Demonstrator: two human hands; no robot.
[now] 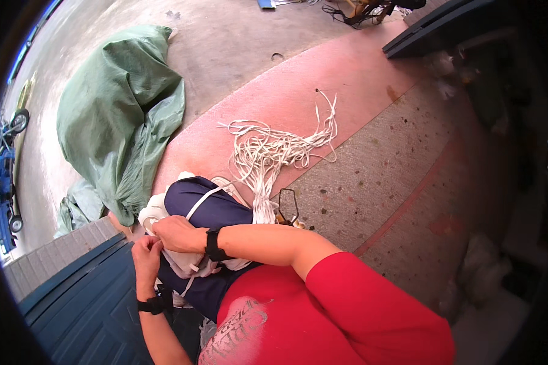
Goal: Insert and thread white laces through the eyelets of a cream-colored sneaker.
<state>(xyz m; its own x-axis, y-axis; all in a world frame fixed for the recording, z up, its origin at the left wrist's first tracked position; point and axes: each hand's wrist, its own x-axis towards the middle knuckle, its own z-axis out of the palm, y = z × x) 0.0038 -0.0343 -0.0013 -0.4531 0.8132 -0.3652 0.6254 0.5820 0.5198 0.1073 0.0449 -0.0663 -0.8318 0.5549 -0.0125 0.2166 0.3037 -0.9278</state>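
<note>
Both hands meet at a white cloth bundle (164, 213) that lies over the person's dark blue knee (216, 210). The right hand (176, 234) lies across the top of the bundle with its fingers curled onto the cloth; the left hand (146, 255), just below it, pinches the same cloth between closed fingers. White straps run under the right wrist. Beyond the right hand a heap of white cords (268, 152) lies on the floor (359, 170), and a green tarp (122, 115) lies farther to the left. It looks like a knot or fold is being worked; the next move likely calls for a firm pull with both hands close together.
</note>
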